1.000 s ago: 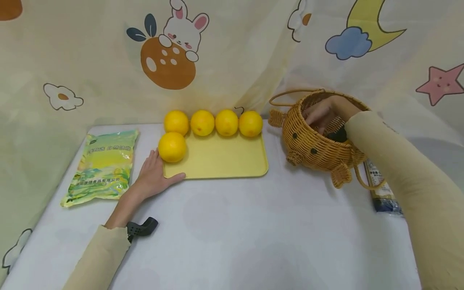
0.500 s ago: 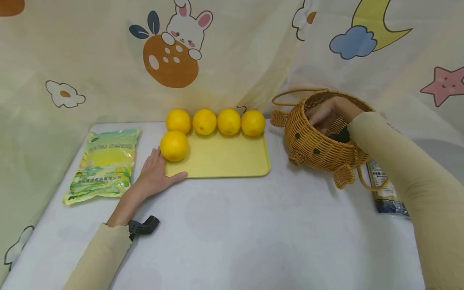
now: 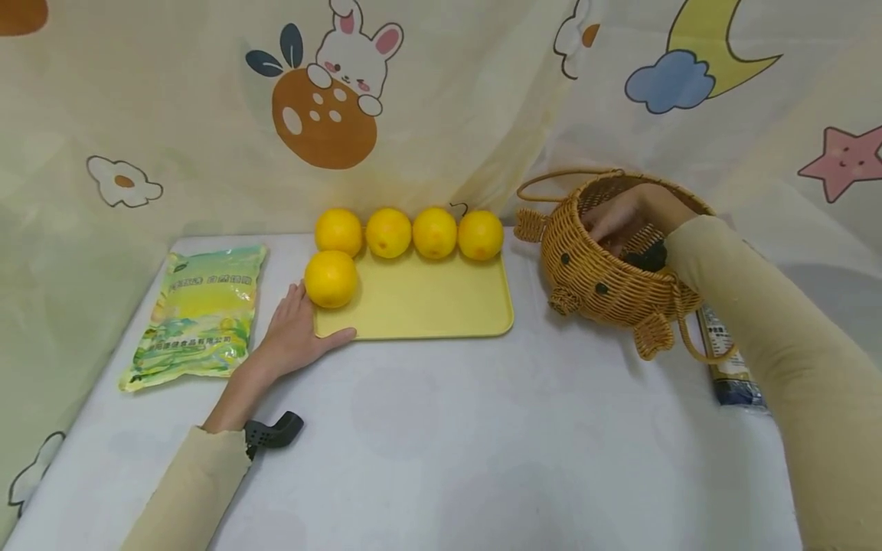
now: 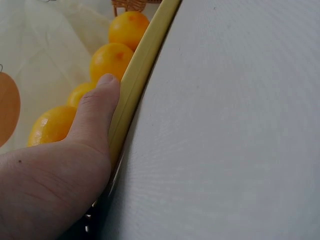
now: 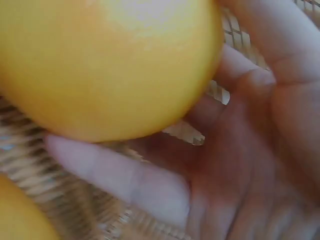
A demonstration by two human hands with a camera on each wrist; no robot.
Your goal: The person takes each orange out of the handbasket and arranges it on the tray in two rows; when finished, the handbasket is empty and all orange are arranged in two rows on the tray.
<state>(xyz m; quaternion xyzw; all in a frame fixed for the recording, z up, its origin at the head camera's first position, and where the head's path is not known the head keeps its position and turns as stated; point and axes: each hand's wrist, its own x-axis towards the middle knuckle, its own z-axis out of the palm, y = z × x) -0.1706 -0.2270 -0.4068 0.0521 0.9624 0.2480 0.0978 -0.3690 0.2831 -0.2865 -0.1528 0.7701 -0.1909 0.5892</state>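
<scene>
My left hand (image 3: 292, 333) rests at the near left corner of a yellow tray (image 3: 427, 306), fingers along its left side and thumb on the front edge. On the tray, several oranges (image 3: 435, 233) line the back, and one orange (image 3: 331, 279) sits in front of the leftmost. Inside a pig-shaped wicker basket (image 3: 586, 279), my right hand (image 3: 623, 214) is partly hidden by the rim. The right wrist view shows that hand's fingers curved around an orange (image 5: 115, 65). Part of another orange (image 5: 20, 215) lies below it in the basket.
A green and yellow plastic packet (image 3: 200, 314) lies left of the tray. Another packet (image 3: 733, 375), with a dark blue end, is partly under the right sleeve. A patterned cloth (image 3: 448, 99) hangs behind the white table (image 3: 482, 444).
The head view has shifted slightly. My left hand stays at the tray corner and my right hand stays inside the basket; the oranges on the tray have not moved.
</scene>
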